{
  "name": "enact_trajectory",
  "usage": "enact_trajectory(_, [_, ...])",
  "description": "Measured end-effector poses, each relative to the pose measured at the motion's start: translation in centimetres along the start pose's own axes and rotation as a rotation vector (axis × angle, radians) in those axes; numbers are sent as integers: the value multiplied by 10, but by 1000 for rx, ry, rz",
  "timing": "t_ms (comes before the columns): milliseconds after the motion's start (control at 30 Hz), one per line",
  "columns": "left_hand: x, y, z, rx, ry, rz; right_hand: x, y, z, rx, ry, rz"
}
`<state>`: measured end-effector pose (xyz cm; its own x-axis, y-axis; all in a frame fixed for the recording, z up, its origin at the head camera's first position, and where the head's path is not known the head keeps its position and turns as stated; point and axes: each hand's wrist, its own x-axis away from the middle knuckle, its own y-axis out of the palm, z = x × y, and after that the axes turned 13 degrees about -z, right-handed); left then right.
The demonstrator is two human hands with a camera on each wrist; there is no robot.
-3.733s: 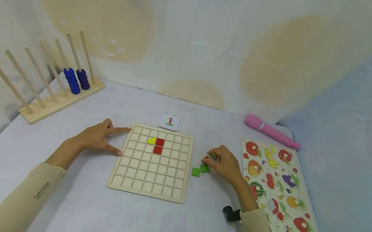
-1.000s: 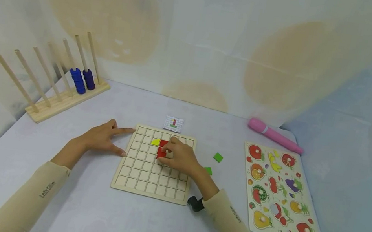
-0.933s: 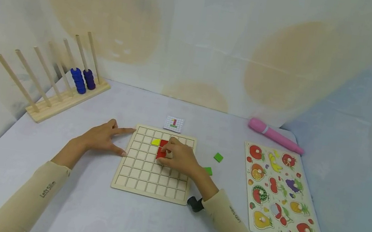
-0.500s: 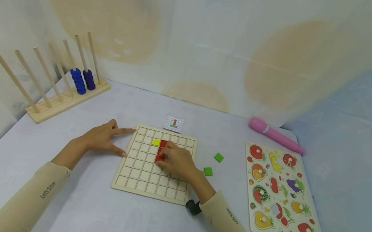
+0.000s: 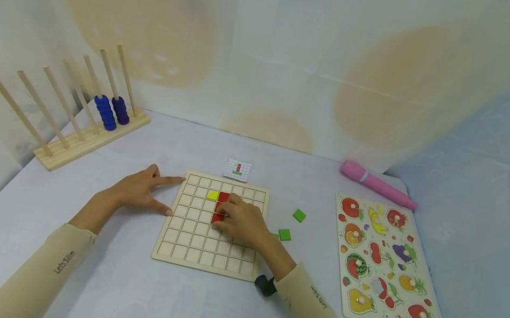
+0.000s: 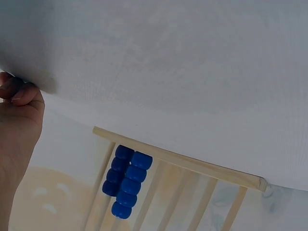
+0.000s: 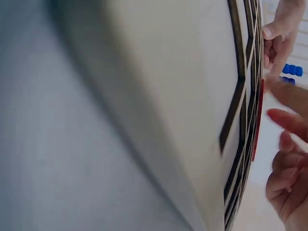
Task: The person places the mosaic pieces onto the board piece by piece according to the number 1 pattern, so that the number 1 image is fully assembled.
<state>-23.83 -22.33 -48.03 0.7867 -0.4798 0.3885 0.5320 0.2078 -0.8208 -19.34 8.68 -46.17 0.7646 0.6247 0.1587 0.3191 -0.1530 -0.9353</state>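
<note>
The left hand [image 5: 140, 190] has thumb and index finger spread apart, their tips at the left edge of the grid board [image 5: 196, 241], which lies flat on the table [image 5: 129, 288]; the right hand [image 5: 246, 224] reaches over the board, fingertips at a column of red tiles [image 5: 223, 197], though whether it pinches one or merely presses cannot be told; a yellow tile [image 5: 213, 195] sits left of the top red one; green tiles [image 5: 299, 215] lie right of the board; a small patterned card [image 5: 242, 177] lies just behind it.

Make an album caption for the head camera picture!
Left hand at the edge of a grid board, right hand at its red tiles, green tiles lying alongside.
</note>
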Motion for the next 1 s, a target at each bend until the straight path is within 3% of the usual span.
enact_trajectory(133, [-1, 0, 0, -2, -4, 6, 7, -10, 8, -94, -7, 55])
enact_trajectory(267, [0, 0, -1, -3, -12, 12, 17, -21, 26, -204, 54, 100])
enact_trajectory(567, [2, -1, -4, -5, -27, 4, 42, -32, 69, -320, 165, 142])
enact_trajectory(1000, [3, -2, -4, -7, -13, 6, 70, -26, 113, -337, 344, 179])
